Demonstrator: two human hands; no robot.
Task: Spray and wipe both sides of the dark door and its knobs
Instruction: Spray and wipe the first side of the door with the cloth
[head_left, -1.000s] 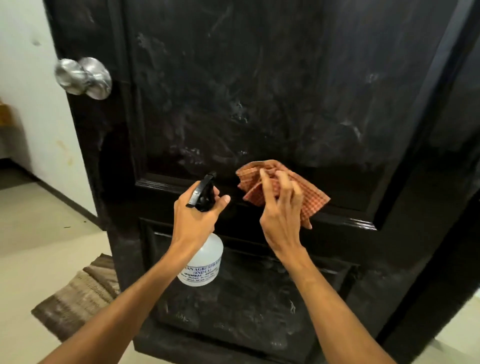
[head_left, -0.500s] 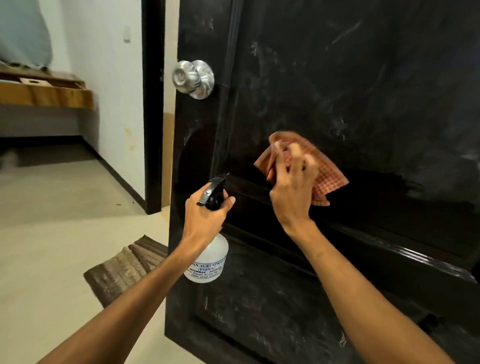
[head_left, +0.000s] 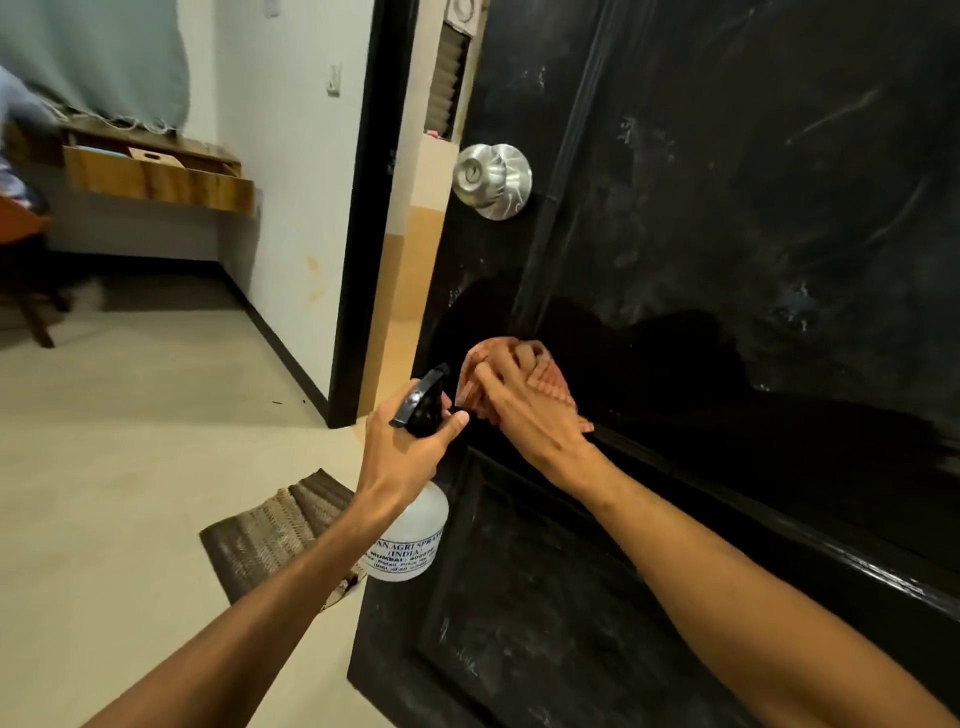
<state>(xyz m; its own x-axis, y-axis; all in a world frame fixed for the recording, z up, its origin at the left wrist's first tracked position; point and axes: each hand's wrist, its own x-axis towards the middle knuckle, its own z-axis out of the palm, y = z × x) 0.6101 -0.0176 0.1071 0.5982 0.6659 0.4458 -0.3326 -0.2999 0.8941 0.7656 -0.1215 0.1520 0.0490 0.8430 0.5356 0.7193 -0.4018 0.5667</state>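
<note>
- Dark door (head_left: 727, 260): fills the right of view; panel streaked pale, with a darker patch around the cloth.
- Cloth (head_left: 553, 387) (reddish check): bunched against the door, below the silver knob (head_left: 491, 179).
- Right hand (head_left: 524, 415): fingers bent over the cloth, gripping and pressing it.
- Left hand (head_left: 402, 457): grasps the spray bottle (head_left: 413, 535) by its black head, just beside the cloth.
- Mat (head_left: 275, 535): on the floor at the door's edge.

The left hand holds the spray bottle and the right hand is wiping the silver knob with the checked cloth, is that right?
Not the knob. The head view shows the right hand holding the checked cloth against the dark door below the silver knob, which nothing touches. The left hand does hold the spray bottle.
</note>
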